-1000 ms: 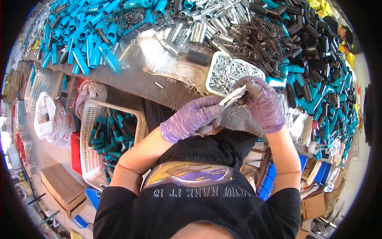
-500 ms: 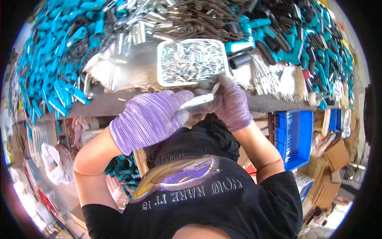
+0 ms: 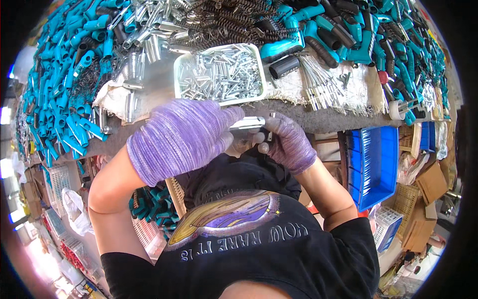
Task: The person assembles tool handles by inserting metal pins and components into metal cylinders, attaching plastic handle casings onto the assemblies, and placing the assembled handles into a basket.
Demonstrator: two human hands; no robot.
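My left hand (image 3: 184,139), in a purple-and-white knit glove with grey fingertips, is closed around a shiny metal tube (image 3: 249,123). The tube's free end points right, toward my other hand. My right hand (image 3: 290,142), gloved alike, is closed just beyond that end, with a small metal piece (image 3: 269,135) partly showing between its fingers. Both hands are in front of the bench edge. Behind them, a white tray (image 3: 264,79) full of small silver metal pieces sits on the bench.
Teal plastic tubes (image 3: 69,99) pile up at the left. Dark coil springs (image 3: 226,25) lie at the back, and teal-and-black handles (image 3: 343,35) at the right. Thin metal rods (image 3: 321,84) rest on a cloth. A blue crate (image 3: 371,169) stands below the bench on the right.
My right hand has come down from beside the tray's near right corner to the tube's end. The tube is now nearly level. The whole view has shifted slightly.
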